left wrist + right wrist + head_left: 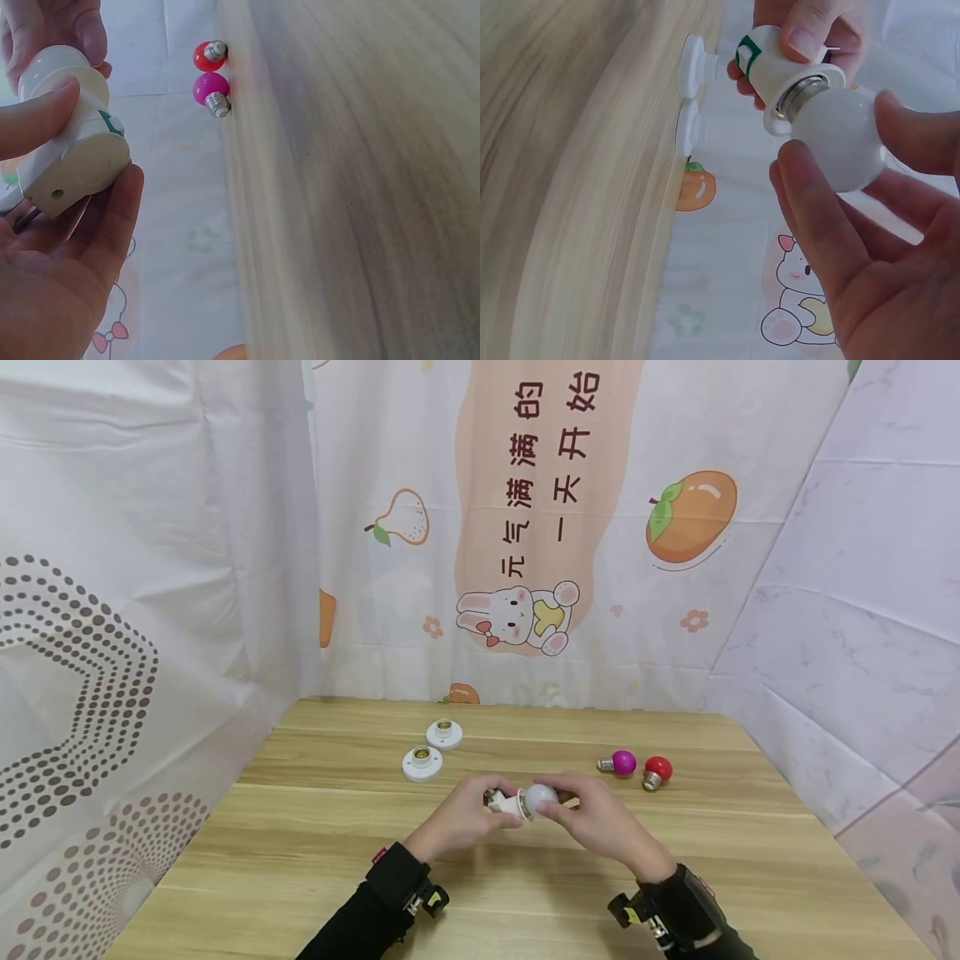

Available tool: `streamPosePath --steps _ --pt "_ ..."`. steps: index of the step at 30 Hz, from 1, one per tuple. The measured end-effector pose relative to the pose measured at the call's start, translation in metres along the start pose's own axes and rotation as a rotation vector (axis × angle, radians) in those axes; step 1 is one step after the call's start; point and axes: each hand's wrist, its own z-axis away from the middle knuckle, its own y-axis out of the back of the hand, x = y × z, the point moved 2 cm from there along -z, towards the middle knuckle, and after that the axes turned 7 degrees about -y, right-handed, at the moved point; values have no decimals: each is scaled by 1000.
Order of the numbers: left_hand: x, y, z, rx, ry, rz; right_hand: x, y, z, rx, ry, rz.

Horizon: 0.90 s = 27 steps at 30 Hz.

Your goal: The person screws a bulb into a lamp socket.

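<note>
Above the table, my left hand (463, 817) grips a white plug-in lamp socket (771, 69) with a green-edged switch on its side and metal prongs at its rear. A white round bulb (841, 141) is pinched between the thumb and fingers of my right hand (600, 820). The bulb's metal screw base sits at the mouth of the socket, partly inside it, with some of the thread showing in the right wrist view. Both hands meet near the middle of the table in the head view.
Two white round lamp holders (422, 763) lie at the back left of the wooden table (315, 852). To the right are a purple bulb (623, 763) and a red bulb (658, 767), both lying down. A printed curtain (390, 610) hangs behind the table.
</note>
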Motion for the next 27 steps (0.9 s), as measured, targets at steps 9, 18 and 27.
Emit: streamPosePath --steps 9,18,27 --pt "6 -1 -2 7 -25 -34 1 -3 -2 -12 -174 -125" --pt "7 -1 -1 -1 -10 -37 1 -6 -2 -2 -230 -103" --pt "6 -1 -1 5 -6 -32 -2 -8 -2 33 -235 -55"
